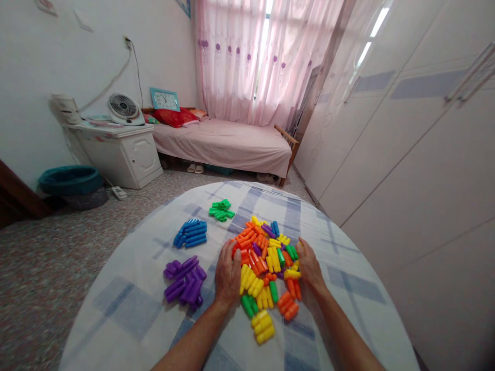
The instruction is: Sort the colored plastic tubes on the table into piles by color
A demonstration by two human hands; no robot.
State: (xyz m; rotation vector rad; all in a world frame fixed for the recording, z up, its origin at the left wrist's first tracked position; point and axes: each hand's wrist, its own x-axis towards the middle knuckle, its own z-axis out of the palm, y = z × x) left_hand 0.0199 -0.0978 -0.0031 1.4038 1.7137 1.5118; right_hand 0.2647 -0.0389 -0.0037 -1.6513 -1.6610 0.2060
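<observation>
A mixed pile of orange, yellow, green, purple and blue plastic tube-shaped pieces (273, 260) lies on the round table. Along its left edge rests my left hand (228, 270), fingers stretched and slightly curved, near orange and yellow pieces. My right hand (310, 265) is at the opposite edge, open, its fingers beside green and yellow pieces. Neither hand visibly grips a piece. Sorted by colour, three smaller piles lie to the left: purple pieces (186, 282), blue pieces (191, 233) and green pieces (221, 210).
A checked cloth (129, 304) covers the round table. Beyond it stand a bed (228, 139) and a white cabinet (133, 157) carrying a fan (124, 106). A lined bin (71, 180) is on the floor at left; white wardrobes (406, 154) line the right side.
</observation>
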